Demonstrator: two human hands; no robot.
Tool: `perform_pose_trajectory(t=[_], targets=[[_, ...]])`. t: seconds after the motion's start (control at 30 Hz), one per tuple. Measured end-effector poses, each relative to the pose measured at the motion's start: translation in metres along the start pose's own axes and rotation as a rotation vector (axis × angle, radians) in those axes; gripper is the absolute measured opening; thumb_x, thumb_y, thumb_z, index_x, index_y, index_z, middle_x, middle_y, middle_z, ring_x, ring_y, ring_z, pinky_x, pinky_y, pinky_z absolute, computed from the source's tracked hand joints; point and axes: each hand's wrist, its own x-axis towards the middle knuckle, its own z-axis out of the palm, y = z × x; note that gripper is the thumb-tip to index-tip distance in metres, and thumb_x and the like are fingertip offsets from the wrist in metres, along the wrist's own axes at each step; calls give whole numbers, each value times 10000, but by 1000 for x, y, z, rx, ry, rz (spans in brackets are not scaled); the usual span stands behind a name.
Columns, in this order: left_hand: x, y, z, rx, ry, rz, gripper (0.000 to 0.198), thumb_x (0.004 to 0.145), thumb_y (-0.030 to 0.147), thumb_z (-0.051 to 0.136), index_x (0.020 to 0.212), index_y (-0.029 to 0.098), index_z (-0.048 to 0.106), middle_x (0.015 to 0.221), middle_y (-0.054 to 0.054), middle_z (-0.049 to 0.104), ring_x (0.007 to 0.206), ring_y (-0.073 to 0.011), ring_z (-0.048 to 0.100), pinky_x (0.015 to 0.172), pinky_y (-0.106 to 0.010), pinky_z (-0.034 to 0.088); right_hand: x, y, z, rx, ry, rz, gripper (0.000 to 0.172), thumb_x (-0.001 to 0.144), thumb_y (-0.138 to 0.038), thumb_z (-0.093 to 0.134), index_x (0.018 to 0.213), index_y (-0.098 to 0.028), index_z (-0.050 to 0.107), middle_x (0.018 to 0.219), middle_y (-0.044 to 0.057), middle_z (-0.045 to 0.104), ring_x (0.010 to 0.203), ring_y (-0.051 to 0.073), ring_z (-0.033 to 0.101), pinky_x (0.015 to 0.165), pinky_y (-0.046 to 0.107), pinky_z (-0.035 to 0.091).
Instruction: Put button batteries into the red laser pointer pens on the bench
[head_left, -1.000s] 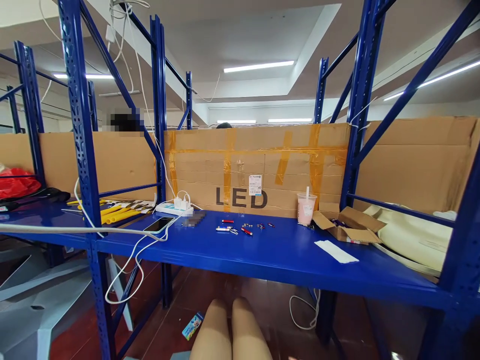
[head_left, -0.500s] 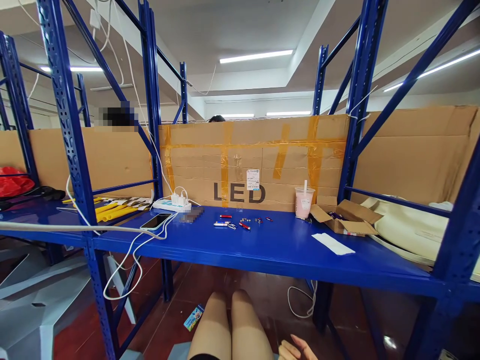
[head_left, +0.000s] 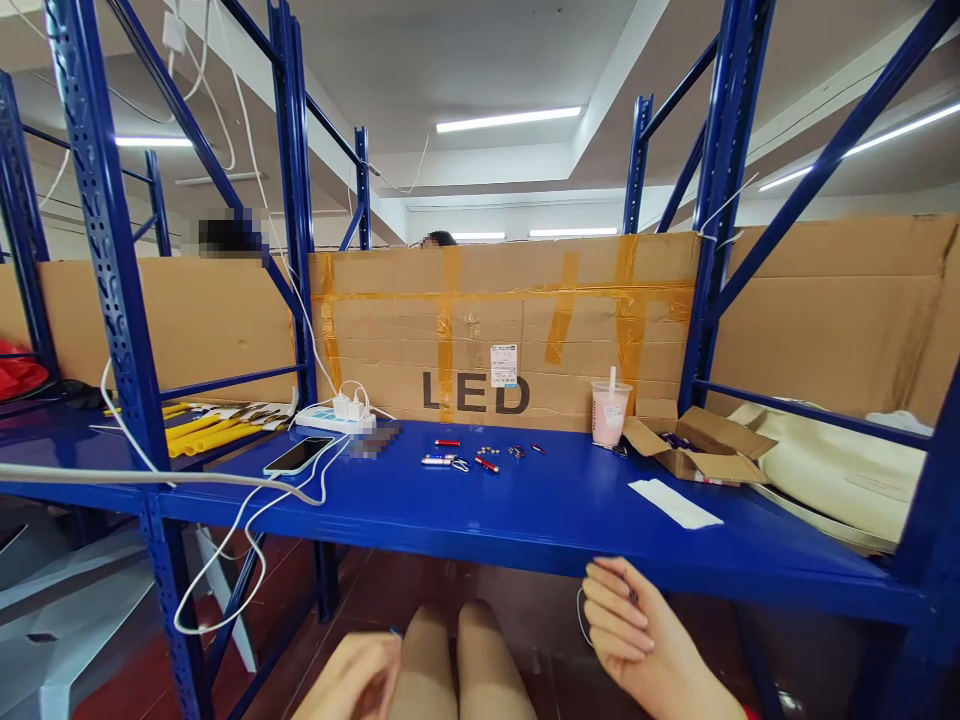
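My right hand (head_left: 637, 635) is raised just below the front edge of the blue shelf top (head_left: 540, 510), palm toward me, fingers curled loosely with nothing in them. My left hand (head_left: 349, 680) is low beside my knees (head_left: 457, 665), blurred, and I see nothing held in it. On the shelf lie several small red and silver parts (head_left: 465, 455), out of reach of both hands. A pink drink cup (head_left: 609, 412) with a straw stands at the back beside an open cardboard box (head_left: 694, 445).
A phone (head_left: 298, 455) is plugged by white cable into a power strip (head_left: 330, 418). A white paper slip (head_left: 675, 503) lies right of centre. A taped "LED" cardboard wall (head_left: 510, 330) backs the shelf. Blue rack posts (head_left: 112, 270) flank it. Yellow tubes (head_left: 195, 432) lie left; people sit behind the cardboard.
Both hands have come up into view from below: the right rose to the shelf's front edge, the left appeared by my knees. The view shifted slightly left.
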Motion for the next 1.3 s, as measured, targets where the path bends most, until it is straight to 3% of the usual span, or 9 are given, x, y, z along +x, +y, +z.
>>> perform_pose_trajectory(t=[0.1, 0.17, 0.37, 0.6, 0.73, 0.9, 1.0, 1.2, 1.3], targets=[[35, 38, 7, 500, 269, 311, 424, 724, 505, 414, 479, 163, 364, 492, 5, 396, 501, -101, 351, 513, -239, 239, 38, -28, 19, -134, 93, 11, 430, 760, -235, 512, 543, -163, 147, 395, -94, 120, 312, 1, 63, 307, 120, 116], [64, 57, 4, 618, 395, 400, 379, 735, 453, 379, 493, 162, 373, 495, 11, 403, 506, -103, 348, 523, -243, 236, 62, -43, 22, -275, 202, 10, 444, 724, -251, 546, 557, -165, 144, 399, -96, 112, 314, 0, 77, 311, 122, 91], [135, 82, -24, 379, 556, 503, 363, 735, 414, 363, 478, 166, 424, 438, 17, 390, 467, -107, 371, 497, -231, 267, 95, -57, 9, -794, 409, 53, 410, 666, -406, 599, 590, -156, 284, 429, -103, 247, 340, -15, 168, 349, 130, 140], [155, 89, -50, 327, 686, 563, 313, 752, 368, 360, 522, 163, 413, 518, 21, 416, 523, -104, 389, 535, -225, 292, 94, -69, 7, -1420, 430, 255, 461, 715, -572, 488, 646, -116, 483, 446, -53, 408, 342, 12, 348, 370, 142, 230], [170, 93, -54, 467, 642, 544, 253, 738, 344, 370, 564, 168, 421, 596, 10, 445, 617, -129, 422, 602, -243, 315, 108, -83, 3, -1689, 411, 316, 455, 730, -544, 480, 686, -103, 582, 511, -19, 492, 350, 27, 405, 369, 153, 262], [192, 102, -60, 682, 472, 498, 224, 758, 343, 396, 672, 177, 518, 714, -19, 545, 775, -177, 468, 681, -274, 337, 131, -98, -7, -2005, 472, 282, 231, 715, -349, 541, 800, -168, 658, 737, -9, 626, 404, 24, 493, 485, 160, 350], [208, 106, -71, 770, 418, 539, 223, 787, 349, 426, 733, 184, 565, 772, -24, 590, 817, -186, 480, 699, -279, 352, 147, -102, -14, -2075, 482, 230, 205, 702, -266, 538, 863, -223, 658, 847, -39, 633, 453, 25, 538, 550, 163, 368], [244, 119, -89, 870, 445, 644, 202, 835, 317, 458, 816, 195, 617, 815, -24, 589, 799, -170, 487, 712, -282, 379, 193, -104, -25, -2225, 448, 137, 255, 736, -174, 477, 915, -252, 642, 960, -47, 603, 480, 1, 522, 566, 155, 368], [264, 131, -89, 876, 455, 700, 192, 855, 306, 457, 846, 197, 615, 851, -26, 580, 844, -169, 489, 748, -284, 395, 220, -107, -31, -2367, 425, 146, 289, 750, -139, 477, 953, -267, 639, 1004, -27, 589, 665, 53, 585, 613, 164, 376]])
